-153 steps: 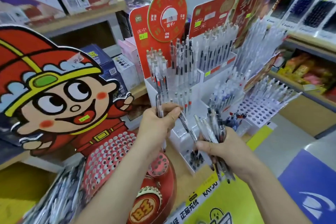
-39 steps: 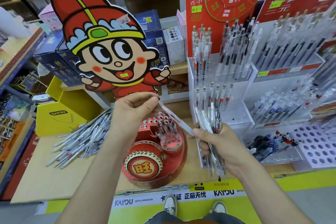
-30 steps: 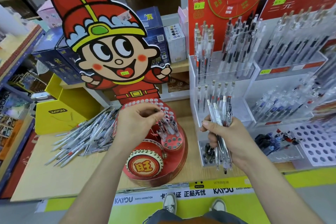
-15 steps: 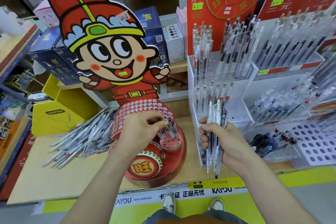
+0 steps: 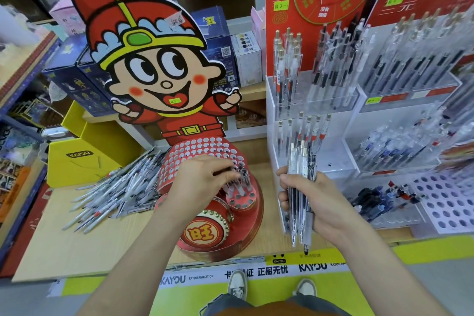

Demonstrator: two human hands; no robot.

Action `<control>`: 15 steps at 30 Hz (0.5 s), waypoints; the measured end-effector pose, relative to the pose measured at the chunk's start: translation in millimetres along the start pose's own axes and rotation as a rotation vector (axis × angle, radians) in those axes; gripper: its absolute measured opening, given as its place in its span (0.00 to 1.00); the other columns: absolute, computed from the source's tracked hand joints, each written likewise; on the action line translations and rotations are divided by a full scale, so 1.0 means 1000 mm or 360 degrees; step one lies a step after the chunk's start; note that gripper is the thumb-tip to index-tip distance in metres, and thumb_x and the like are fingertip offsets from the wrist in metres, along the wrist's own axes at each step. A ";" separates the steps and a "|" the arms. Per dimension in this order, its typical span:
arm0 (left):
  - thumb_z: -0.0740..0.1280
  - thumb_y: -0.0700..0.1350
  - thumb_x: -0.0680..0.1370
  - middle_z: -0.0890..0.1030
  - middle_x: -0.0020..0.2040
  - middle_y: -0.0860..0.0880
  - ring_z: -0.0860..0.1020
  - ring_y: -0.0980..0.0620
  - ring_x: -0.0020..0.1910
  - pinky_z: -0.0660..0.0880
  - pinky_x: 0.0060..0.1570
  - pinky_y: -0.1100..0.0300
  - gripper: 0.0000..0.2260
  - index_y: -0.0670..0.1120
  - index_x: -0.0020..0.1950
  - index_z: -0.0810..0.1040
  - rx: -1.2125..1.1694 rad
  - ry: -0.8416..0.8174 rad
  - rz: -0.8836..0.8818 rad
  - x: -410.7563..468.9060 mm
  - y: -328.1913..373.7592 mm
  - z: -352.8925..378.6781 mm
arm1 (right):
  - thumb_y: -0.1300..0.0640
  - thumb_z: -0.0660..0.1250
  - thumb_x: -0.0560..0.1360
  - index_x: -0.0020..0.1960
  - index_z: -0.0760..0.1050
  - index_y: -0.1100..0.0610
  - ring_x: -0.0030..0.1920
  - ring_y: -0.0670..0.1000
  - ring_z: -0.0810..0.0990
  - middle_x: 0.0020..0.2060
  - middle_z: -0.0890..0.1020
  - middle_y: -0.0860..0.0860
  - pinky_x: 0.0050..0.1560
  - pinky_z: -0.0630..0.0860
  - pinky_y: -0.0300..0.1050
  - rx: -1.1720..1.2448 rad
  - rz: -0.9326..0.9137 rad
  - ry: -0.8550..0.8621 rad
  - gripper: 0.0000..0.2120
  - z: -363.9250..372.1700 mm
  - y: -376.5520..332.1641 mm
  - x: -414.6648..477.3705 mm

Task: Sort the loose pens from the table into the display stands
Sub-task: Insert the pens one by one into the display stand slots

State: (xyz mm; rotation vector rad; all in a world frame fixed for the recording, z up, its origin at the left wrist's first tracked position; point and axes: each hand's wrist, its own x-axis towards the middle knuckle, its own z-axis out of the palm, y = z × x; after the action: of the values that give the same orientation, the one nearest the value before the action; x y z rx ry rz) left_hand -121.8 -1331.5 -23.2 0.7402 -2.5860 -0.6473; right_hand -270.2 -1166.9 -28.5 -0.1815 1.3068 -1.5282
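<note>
My right grip (image 5: 315, 202) wraps a bundle of pens (image 5: 298, 174), upright beside the red stand (image 5: 246, 215); my left grip (image 5: 202, 182) pinches one pen (image 5: 243, 174) over its holes. Light, stiff, slick barrels: I'd hold mid-barrel. Loose pens (image 5: 115, 192) lie heaped on the bench (image 5: 77, 251).

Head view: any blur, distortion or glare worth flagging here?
Head view: wide-angle bending curves the shelves toward the edges; the clear stand smears at far right; the left hand, pinching a pen in the red stand, is slightly blurred; the right hand's pen bundle is sharp; light even, no harsh glare.
</note>
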 end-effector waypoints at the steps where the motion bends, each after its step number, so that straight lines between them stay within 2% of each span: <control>1: 0.75 0.45 0.72 0.84 0.38 0.52 0.79 0.56 0.39 0.78 0.41 0.55 0.04 0.46 0.44 0.86 -0.0002 0.0009 -0.0008 0.002 0.002 0.001 | 0.64 0.67 0.76 0.51 0.78 0.61 0.31 0.51 0.79 0.30 0.78 0.51 0.31 0.77 0.43 -0.0001 0.0009 -0.0018 0.04 0.001 0.000 0.000; 7: 0.74 0.43 0.73 0.84 0.40 0.53 0.77 0.58 0.40 0.76 0.45 0.59 0.03 0.46 0.45 0.86 -0.0003 -0.0059 0.0036 0.008 0.001 0.010 | 0.60 0.71 0.71 0.48 0.77 0.60 0.29 0.49 0.77 0.30 0.75 0.53 0.29 0.76 0.41 -0.0008 0.0008 -0.0085 0.08 0.003 0.000 -0.002; 11: 0.73 0.46 0.71 0.81 0.35 0.53 0.72 0.53 0.40 0.64 0.43 0.65 0.04 0.47 0.40 0.86 0.0350 -0.0058 0.0330 0.014 -0.008 0.011 | 0.54 0.72 0.68 0.49 0.74 0.61 0.26 0.49 0.73 0.29 0.74 0.52 0.24 0.71 0.39 0.0167 0.0050 -0.0074 0.14 0.003 0.002 -0.003; 13: 0.78 0.44 0.66 0.79 0.33 0.53 0.67 0.55 0.40 0.63 0.40 0.64 0.03 0.48 0.37 0.86 0.0513 -0.0034 0.0514 0.016 -0.005 0.011 | 0.55 0.71 0.67 0.49 0.74 0.60 0.26 0.48 0.72 0.29 0.74 0.52 0.23 0.70 0.38 0.0240 0.0064 -0.0104 0.14 0.004 0.002 -0.003; 15: 0.82 0.41 0.60 0.79 0.31 0.53 0.64 0.56 0.39 0.62 0.39 0.64 0.09 0.49 0.36 0.86 0.0595 -0.0081 0.0681 0.014 -0.002 0.015 | 0.56 0.71 0.67 0.47 0.75 0.60 0.26 0.48 0.71 0.29 0.74 0.52 0.23 0.69 0.37 0.0291 0.0077 -0.0128 0.12 0.005 0.002 -0.004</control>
State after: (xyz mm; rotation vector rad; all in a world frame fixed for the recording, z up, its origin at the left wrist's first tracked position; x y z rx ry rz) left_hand -139.3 -1336.0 -32.9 0.2490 -2.8170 -0.0528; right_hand -264.2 -1166.2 -26.1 -0.0929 1.0943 -1.5740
